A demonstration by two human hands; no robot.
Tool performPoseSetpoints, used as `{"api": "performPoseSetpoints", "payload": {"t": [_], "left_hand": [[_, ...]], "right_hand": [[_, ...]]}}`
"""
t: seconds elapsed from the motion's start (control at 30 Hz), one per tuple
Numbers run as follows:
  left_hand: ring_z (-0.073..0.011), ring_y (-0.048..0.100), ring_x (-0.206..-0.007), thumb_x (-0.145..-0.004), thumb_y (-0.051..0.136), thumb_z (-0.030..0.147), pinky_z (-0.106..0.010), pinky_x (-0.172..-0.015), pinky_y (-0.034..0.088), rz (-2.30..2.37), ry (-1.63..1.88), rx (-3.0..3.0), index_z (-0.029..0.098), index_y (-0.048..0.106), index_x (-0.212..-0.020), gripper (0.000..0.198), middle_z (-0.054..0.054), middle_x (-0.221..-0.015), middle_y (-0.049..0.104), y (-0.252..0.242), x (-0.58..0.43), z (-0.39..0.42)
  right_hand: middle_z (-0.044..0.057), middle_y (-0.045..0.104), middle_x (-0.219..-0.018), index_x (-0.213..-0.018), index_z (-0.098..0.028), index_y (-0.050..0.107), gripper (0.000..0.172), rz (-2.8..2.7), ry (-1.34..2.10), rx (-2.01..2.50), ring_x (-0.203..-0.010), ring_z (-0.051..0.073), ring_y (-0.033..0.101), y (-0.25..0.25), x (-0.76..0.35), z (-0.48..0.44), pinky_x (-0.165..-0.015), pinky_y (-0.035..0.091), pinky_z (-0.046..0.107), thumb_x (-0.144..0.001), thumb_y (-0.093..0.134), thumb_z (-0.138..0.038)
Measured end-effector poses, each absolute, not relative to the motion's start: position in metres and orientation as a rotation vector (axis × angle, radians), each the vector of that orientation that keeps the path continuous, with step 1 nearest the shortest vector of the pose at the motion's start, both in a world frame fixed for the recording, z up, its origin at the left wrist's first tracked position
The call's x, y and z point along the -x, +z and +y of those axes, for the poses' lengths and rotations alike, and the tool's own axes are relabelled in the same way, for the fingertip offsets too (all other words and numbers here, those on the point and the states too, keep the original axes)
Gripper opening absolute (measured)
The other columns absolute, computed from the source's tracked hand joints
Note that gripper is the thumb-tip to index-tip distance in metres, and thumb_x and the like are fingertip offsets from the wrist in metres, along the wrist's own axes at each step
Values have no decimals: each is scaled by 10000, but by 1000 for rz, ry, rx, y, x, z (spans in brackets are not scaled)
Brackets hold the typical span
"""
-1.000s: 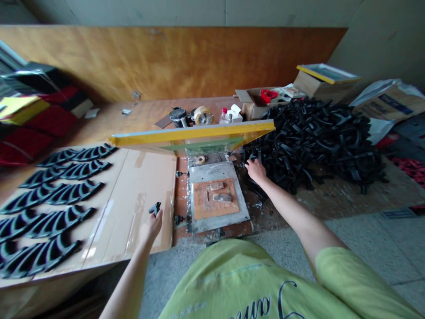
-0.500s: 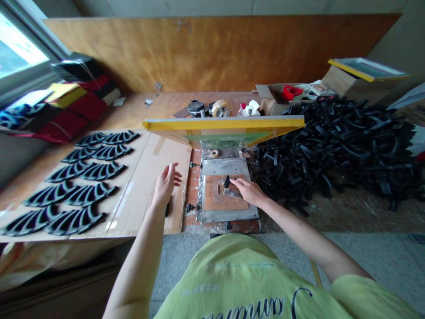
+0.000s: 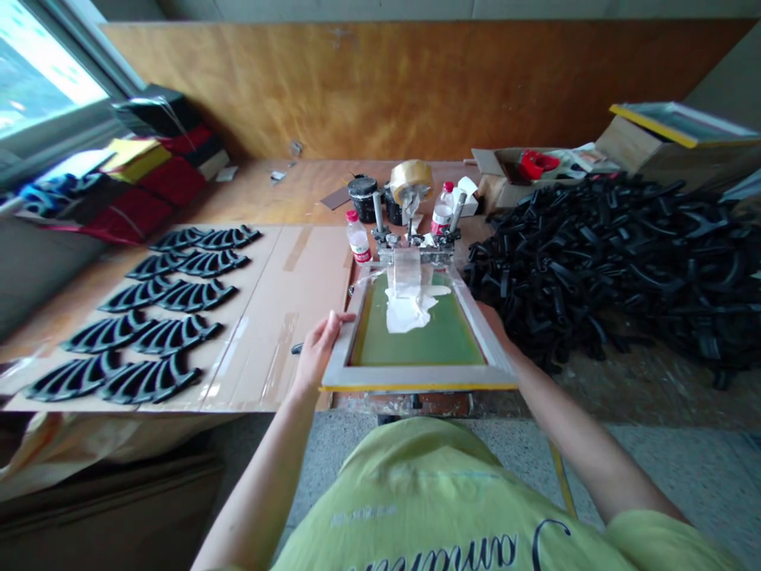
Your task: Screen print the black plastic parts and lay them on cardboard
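A screen-printing frame [image 3: 416, 377] with pale grey sides and a green mesh lies lowered in front of me. White ink [image 3: 407, 313] is pooled on the far part of its mesh, at the foot of a translucent squeegee [image 3: 407, 274]. My left hand [image 3: 321, 345] is closed at the frame's left side, fingertips against the edge. At the right side, my right hand [image 3: 498, 327] is mostly hidden by the frame, so its fingers do not show. The base board and the small black part on it are covered by the screen.
Rows of black ribbed fan-shaped parts [image 3: 160, 337] lie on cardboard [image 3: 267, 317] at left. A large heap of black plastic parts [image 3: 618, 270] fills the right. Behind the frame stand bottles [image 3: 358, 238], black tubs [image 3: 362, 198] and a tape roll [image 3: 411, 178].
The screen frame has swung down from its raised position over the base. My right hand has left the small black part for the frame's right side; my left hand has come to its left edge.
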State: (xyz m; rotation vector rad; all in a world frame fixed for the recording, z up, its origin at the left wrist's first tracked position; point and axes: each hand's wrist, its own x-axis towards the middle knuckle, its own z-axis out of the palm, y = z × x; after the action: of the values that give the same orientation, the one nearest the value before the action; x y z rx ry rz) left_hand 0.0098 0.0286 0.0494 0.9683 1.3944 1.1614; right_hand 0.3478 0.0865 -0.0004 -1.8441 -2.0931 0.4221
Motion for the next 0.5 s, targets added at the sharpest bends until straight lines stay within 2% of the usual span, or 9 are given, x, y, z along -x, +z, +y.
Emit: {"api": "performPoseSetpoints", "payload": {"t": [0.03,0.1,0.2,0.27,0.37,0.4,0.5], "left_hand": [[-100,513,-514,-780,649,658,-211,-455,365,1389,1094,-918,160,703,-1141,618,-7,-681,636,33,-10,19],[-109,536,-538,-730,745,563,-209,-476,378,1376,1044,-843,182,577,-1362,757,14,-676,623,1,-13,9],[-129,562,-552,-684,780,508,-216,-490,391,1399,1026,-800,175,358,-1529,1002,31,-659,607,-36,-19,8],[-128,561,-543,-678,772,509,-218,-490,388,1429,1007,-790,170,336,-1537,1021,31,-667,612,-50,-21,12],[-133,589,-584,-671,771,517,-223,-523,413,1422,987,-773,161,388,-1505,984,11,-718,645,-59,-19,15],[-139,604,-609,-665,775,520,-227,-542,428,1411,984,-761,152,405,-1492,977,4,-733,653,-60,-18,15],[-155,629,-663,-661,782,527,-239,-581,456,1391,987,-742,141,433,-1466,959,-9,-762,665,-63,-15,14]], "right_hand": [[105,665,-1107,-1241,-236,647,397,-2029,369,1860,-1005,249,622,7,-353,95,-902,504,418,-955,379,-175],[129,619,-1212,-1298,-191,597,377,-1966,265,1770,-1049,250,614,22,-348,113,-931,499,406,-947,468,-239],[145,519,-1366,-1358,-170,529,571,-2165,156,1502,-1196,274,533,37,-308,131,-994,470,399,-830,702,-298],[140,576,-1278,-1261,-163,588,496,-2380,141,1434,-1179,287,525,39,-277,135,-969,471,402,-799,738,-268],[112,671,-1031,-1051,-173,663,203,-2600,214,1480,-1016,267,581,29,-252,123,-836,490,360,-853,653,-215],[107,681,-984,-1009,-174,671,153,-2643,238,1485,-978,259,591,24,-251,115,-803,485,346,-868,609,-183],[105,695,-948,-965,-165,680,225,-2776,273,1319,-941,237,603,14,-263,88,-773,464,321,-867,501,-72]]}}
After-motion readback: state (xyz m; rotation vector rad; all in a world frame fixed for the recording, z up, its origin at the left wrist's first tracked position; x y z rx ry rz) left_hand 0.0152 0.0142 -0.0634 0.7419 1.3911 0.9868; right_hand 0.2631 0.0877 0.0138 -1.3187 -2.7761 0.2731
